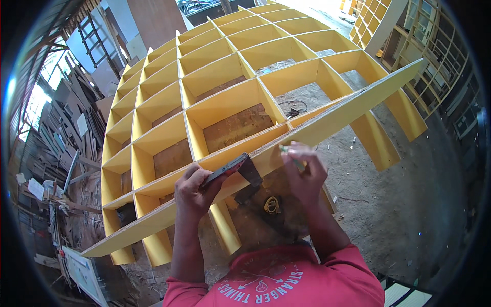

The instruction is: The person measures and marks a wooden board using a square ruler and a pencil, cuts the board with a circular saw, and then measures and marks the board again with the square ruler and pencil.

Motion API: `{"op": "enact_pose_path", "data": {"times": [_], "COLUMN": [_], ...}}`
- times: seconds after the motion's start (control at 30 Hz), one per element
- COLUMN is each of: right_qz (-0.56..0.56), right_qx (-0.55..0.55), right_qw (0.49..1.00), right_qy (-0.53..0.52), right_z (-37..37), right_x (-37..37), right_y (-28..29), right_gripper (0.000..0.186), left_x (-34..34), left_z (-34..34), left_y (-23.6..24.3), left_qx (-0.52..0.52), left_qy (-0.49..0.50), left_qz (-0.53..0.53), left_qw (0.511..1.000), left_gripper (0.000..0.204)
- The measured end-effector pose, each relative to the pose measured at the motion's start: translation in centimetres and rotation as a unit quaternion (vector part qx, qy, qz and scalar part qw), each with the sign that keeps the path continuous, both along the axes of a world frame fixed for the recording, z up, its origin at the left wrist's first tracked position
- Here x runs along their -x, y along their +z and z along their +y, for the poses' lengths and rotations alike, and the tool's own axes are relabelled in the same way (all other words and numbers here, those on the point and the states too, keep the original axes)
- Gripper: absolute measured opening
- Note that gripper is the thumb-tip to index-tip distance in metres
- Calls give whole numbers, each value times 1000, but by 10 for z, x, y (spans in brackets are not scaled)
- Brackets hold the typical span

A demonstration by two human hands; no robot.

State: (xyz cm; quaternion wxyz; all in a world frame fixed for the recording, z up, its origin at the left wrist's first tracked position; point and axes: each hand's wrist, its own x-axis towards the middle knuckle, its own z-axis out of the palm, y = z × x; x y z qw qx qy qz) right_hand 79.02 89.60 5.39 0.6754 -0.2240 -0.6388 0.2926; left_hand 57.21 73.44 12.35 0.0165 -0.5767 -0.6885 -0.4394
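Note:
A large yellow wooden grid frame [225,117] curves away in front of me. Along its near side runs a long pale yellow board [327,125], standing on edge. My left hand [193,192] grips one arm of a dark L-shaped try square [227,169]; this arm lies along the board's top edge and the other drops down its near face. To the right of the square, my right hand [307,171] is closed in a pinch on a slim greenish pencil-like stick [292,157] by the board's near face. Blur hides whether its tip touches the wood.
Below the board is a yellow and black roundish thing [272,205]. Several yellow ribs [376,140] jut toward me beneath it. A cable [294,108] lies on the floor inside the grid. Planks [66,112] lean at left; another lattice frame [434,56] stands at right.

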Motion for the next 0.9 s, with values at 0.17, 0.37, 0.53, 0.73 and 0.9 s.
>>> {"op": "enact_pose_path", "data": {"times": [0.17, 0.37, 0.53, 0.73, 0.9], "right_qz": [-235, -237, -223, -192, -207], "right_qx": [202, 249, 227, 211, 223], "right_qw": [948, 935, 943, 952, 948], "right_qy": [71, 81, 99, 109, 89], "right_z": [-48, -49, -44, -50, -46], "right_x": [-26, -1, 11, 17, 8], "right_y": [-75, -131, -142, -108, -124], "right_gripper": [18, 20, 20, 17, 16], "left_x": [-4, -4, -3, -5, -4], "left_z": [2, -2, 0, -2, -1], "left_y": [0, 0, -1, 4, 3], "left_qx": [-7, 3, -14, -4, -6], "left_qy": [-1, -11, 0, 6, 3], "left_qz": [10, 0, 30, 33, 29], "left_qw": [1000, 1000, 999, 999, 1000], "left_gripper": [21, 22, 21, 21, 21]}}
